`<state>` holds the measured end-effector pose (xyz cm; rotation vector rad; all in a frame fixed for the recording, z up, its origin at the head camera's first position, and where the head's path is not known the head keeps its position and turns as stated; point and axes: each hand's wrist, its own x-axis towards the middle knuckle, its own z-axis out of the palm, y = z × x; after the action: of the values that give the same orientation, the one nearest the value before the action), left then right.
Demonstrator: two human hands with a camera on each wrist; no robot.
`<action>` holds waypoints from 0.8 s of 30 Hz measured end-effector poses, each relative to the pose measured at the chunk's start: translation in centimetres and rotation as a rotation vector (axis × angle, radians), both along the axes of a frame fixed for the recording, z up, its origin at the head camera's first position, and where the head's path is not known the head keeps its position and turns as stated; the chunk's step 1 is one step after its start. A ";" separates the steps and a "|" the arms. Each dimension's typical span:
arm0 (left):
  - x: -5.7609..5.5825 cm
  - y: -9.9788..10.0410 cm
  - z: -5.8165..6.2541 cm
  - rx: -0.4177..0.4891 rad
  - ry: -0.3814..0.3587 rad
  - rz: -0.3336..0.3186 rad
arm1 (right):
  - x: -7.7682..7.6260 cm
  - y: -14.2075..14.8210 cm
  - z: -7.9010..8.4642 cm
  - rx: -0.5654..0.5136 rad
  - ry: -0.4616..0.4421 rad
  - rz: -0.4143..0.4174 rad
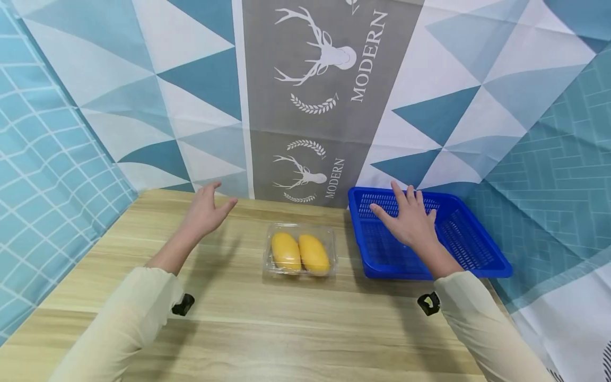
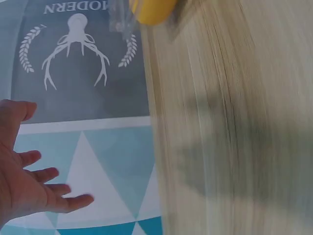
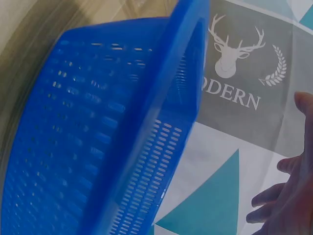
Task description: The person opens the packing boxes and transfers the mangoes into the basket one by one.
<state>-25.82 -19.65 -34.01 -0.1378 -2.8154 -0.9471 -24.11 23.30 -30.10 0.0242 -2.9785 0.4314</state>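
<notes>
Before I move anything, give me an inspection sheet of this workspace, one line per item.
Surface: wood-grain tabletop.
Job's things: two yellow fruits side by side in a clear container; blue basket to its right.
Clutter: a black object by the left sleeve, another by the right sleeve; too unclear to identify.
Grips: left grip, a bare hand, raised left of the container; right grip, also bare, in front of the basket in the head view. Both have fingers spread and hold nothing.
Cables: nothing seen.
Surroundings: backdrop printed with deer heads and "MODERN"; blue tile-patterned sheet at left.
</notes>
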 end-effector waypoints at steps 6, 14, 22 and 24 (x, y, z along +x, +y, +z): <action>0.6 0.1 -0.8 0.186 -0.104 -0.013 | 0.1 -0.5 -0.7 -0.031 0.033 0.029; 1.1 1.0 -2.4 0.289 -0.214 -0.038 | 0.2 -0.9 -1.7 -0.111 0.045 0.079; 1.6 2.3 -3.5 0.553 -0.359 -0.071 | 0.4 -2.1 -2.6 -0.159 0.053 0.153; 1.7 2.7 -3.8 0.603 -0.387 -0.066 | 0.5 -2.4 -2.7 -0.170 0.055 0.169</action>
<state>-24.11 -16.98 -37.82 0.0373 -2.6932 -1.9672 -23.62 20.88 -32.85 0.2670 -2.8855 0.6899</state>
